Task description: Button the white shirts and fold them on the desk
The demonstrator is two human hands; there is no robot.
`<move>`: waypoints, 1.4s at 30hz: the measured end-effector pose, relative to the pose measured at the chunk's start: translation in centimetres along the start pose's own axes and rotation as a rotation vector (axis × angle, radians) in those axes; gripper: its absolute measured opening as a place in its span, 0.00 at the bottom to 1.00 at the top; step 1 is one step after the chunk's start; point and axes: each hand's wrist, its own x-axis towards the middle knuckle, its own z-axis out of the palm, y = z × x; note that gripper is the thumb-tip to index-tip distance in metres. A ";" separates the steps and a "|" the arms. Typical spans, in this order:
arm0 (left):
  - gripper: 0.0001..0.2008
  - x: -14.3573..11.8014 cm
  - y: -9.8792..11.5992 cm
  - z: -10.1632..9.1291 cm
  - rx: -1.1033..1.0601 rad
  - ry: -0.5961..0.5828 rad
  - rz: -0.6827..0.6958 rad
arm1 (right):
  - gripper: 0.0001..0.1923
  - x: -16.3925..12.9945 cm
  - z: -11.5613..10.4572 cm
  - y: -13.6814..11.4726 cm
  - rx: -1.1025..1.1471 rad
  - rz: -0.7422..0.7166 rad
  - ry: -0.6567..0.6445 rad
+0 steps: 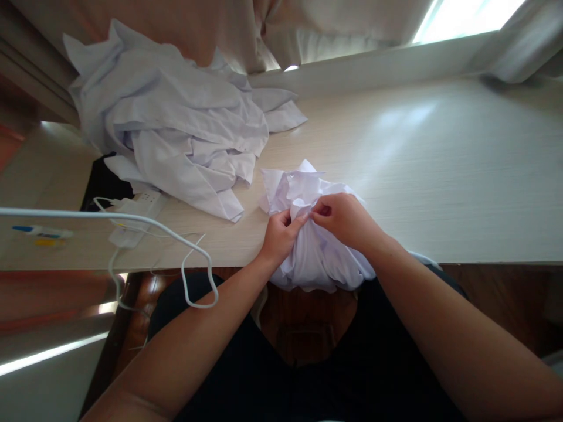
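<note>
At the bench's (396, 193) near edge, your left hand (281, 234) and right hand (345, 220) pinched one fold of the bunched white garment (316, 258), apparently working a small fastening, which I judge next needed a steady fingertip grip.

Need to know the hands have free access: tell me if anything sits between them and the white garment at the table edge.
Nothing visible does. The left hand and right hand already pinch the white garment directly.
</note>
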 end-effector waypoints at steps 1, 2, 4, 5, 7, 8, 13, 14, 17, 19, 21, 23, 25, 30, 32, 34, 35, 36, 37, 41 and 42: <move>0.15 0.0 0.0 0.0 -0.006 0.005 -0.008 | 0.09 0.0 -0.1 0.0 -0.002 -0.007 -0.008; 0.15 0.1 -0.1 0.0 -0.011 0.009 -0.015 | 0.10 0.0 -0.2 0.0 -0.001 -0.015 -0.018; 0.15 0.1 -0.1 0.1 -0.014 0.010 -0.026 | 0.11 0.0 -0.5 0.2 0.018 -0.033 -0.057; 0.15 0.1 -0.1 0.0 -0.011 0.009 -0.030 | 0.12 0.0 -0.6 0.3 0.034 -0.040 -0.086; 0.15 0.0 -0.2 0.0 -0.004 0.000 -0.034 | 0.13 0.1 -0.7 0.7 0.071 -0.052 -0.142; 0.15 0.0 -0.3 0.0 -0.002 -0.007 -0.034 | 0.14 0.0 -0.8 0.9 0.086 -0.058 -0.160; 0.17 -0.3 -0.6 -0.1 0.020 -0.036 -0.074 | 0.15 -0.2 -1.0 1.5 0.091 -0.069 -0.194; 0.17 -0.3 -0.7 -0.2 0.025 -0.037 -0.085 | 0.15 -0.3 -1.0 1.5 0.088 -0.075 -0.210; 0.17 -0.2 -0.9 -0.2 0.026 -0.045 -0.092 | 0.14 -0.7 -1.2 1.3 0.092 -0.093 -0.235; 0.17 -0.1 -1.0 -0.3 0.038 -0.053 -0.089 | 0.14 -1.0 -1.3 1.1 0.102 -0.094 -0.245; 0.18 0.0 -1.1 -0.2 0.051 -0.061 -0.091 | 0.14 -1.4 -1.5 0.9 0.101 -0.100 -0.268; 0.19 0.0 -1.1 -0.1 0.047 -0.071 -0.102 | 0.14 -1.8 -1.6 0.9 0.071 -0.124 -0.287; 0.20 0.0 -1.0 0.0 0.032 -0.079 -0.120 | 0.15 -2.2 -1.7 0.9 0.026 -0.167 -0.299; 0.21 0.1 -1.0 0.1 0.017 -0.084 -0.138 | 0.22 -3.2 -2.0 1.1 -0.034 -0.249 -0.377; 0.21 0.1 -1.0 0.1 0.022 -0.086 -0.138 | 0.21 -3.6 -2.2 1.1 -0.046 -0.259 -0.388; 0.20 0.1 -1.1 0.2 0.026 -0.085 -0.128 | 0.20 -3.7 -2.3 1.1 -0.046 -0.249 -0.369; 0.20 0.1 -1.1 0.2 0.028 -0.085 -0.120 | 0.20 -3.8 -2.3 1.1 -0.041 -0.235 -0.347; 0.20 0.1 -1.1 0.3 0.029 -0.084 -0.111 | 0.19 -3.8 -2.3 1.2 -0.031 -0.217 -0.317; 0.20 0.0 -1.1 0.4 0.028 -0.086 -0.101 | 0.18 -3.7 -2.3 1.2 -0.017 -0.193 -0.285; 0.19 -0.1 -0.9 0.6 0.052 -0.080 -0.043 | 0.11 -3.2 -1.7 1.9 0.047 -0.043 -0.146; 0.19 -0.2 -0.9 0.7 0.077 -0.067 -0.027 | 0.11 -3.1 -1.4 2.1 0.051 -0.004 -0.116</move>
